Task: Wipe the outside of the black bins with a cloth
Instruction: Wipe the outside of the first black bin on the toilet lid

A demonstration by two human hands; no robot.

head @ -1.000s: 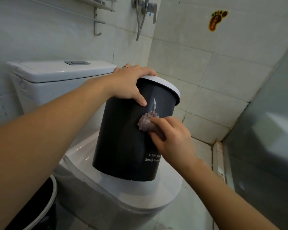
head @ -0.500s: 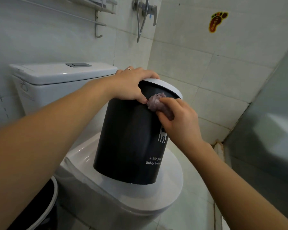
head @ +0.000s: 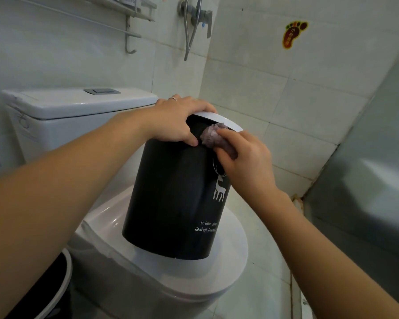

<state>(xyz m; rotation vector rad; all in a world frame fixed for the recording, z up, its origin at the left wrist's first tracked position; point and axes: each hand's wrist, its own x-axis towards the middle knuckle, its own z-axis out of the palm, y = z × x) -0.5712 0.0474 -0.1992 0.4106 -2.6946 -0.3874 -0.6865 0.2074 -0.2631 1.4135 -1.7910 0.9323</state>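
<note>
A black bin with a white rim, a white deer print and white lettering stands tilted on the closed toilet lid. My left hand grips its top rim, thumb down on the black wall. My right hand holds a bunched purple-grey cloth and presses it against the bin's upper wall just under the rim, beside my left thumb. A second black bin with a white rim shows partly at the lower left, behind my left forearm.
The white toilet tank with a flush button stands behind the bin. A metal towel rack and a shower valve with hose hang on the tiled wall. A grey frosted panel closes the right side.
My right hand has slid the cloth up the bin wall from the deer print to just under the rim. My left hand has kept its grip on the rim.
</note>
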